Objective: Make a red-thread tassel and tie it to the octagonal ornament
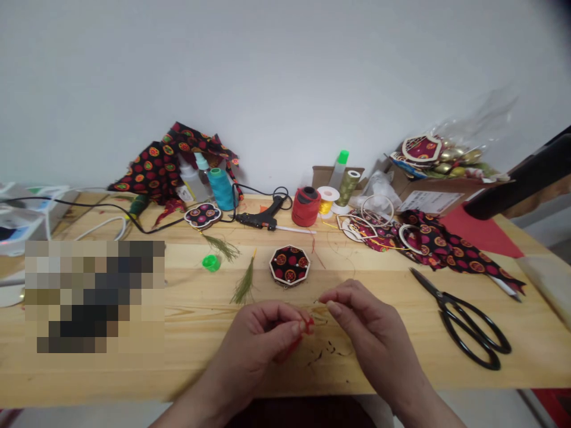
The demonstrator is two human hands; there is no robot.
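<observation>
My left hand [272,333] pinches a small red piece [307,325], perhaps cloth or thread, between thumb and fingertips; more red shows beneath the palm. Close to its right, my right hand [370,327] has thumb and forefinger pressed together, with a tiny dark bit at the tips too small to name. Dark scraps [329,351] lie on the wood below the hands. Just beyond them is an octagonal wood-framed piece [289,266] with dark patterned fabric. A green thread tassel [244,284] lies to its left.
Black-handled scissors [468,327] lie at right. Behind stand a glue gun [263,215], a red spool [306,206], a teal thread cone [222,189] and a cardboard box [428,193]. A green cap [210,263] sits left of the tassel. Patterned fabric [446,244] lies at the right rear.
</observation>
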